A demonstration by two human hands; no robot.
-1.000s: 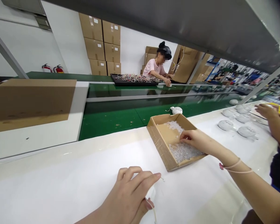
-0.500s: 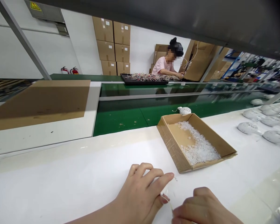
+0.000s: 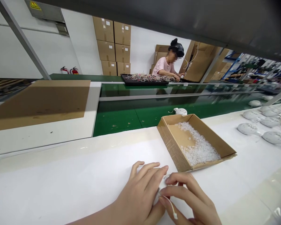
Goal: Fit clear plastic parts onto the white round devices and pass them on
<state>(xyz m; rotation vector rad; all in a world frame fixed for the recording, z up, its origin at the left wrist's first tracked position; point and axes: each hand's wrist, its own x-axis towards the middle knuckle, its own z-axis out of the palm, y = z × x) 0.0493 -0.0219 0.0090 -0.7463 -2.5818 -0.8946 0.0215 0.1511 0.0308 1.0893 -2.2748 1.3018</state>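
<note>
Head view looks across a glossy white work table [image 3: 61, 168] to a green conveyor belt [image 3: 117, 122], with a second belt beyond it and a grey shelf edge overhead. On the far side, a co-worker [image 3: 164, 67] in a pink T-shirt bends over a black tray [image 3: 142, 83] heaped with wired parts, near stacked cartons [image 3: 110, 47]; two fire extinguishers [image 3: 69, 70] stand against the white wall further left. Compared with the frame half a second earlier, the right hand [image 3: 189, 200] has closed in from the lower edge and its fingers now curl over a white plastic shell [image 3: 162, 184], which the left hand [image 3: 138, 197] also clasps. Both hands grip it together just above the table, hiding most of its shape, and a pale cord [image 3: 171, 206] hangs from it beside the right hand. The shell is held just beside the near corner of a shallow cardboard box [image 3: 175, 150], whose corrugated walls surround a heap of clear, ring-like plastic beads [image 3: 199, 147] lying against one side. To the right, domed white perforated shells [image 3: 247, 128] rest on the table, their round holes clearly visible, and another perforated shell [image 3: 180, 111] sits on the belt just past the box.
</note>
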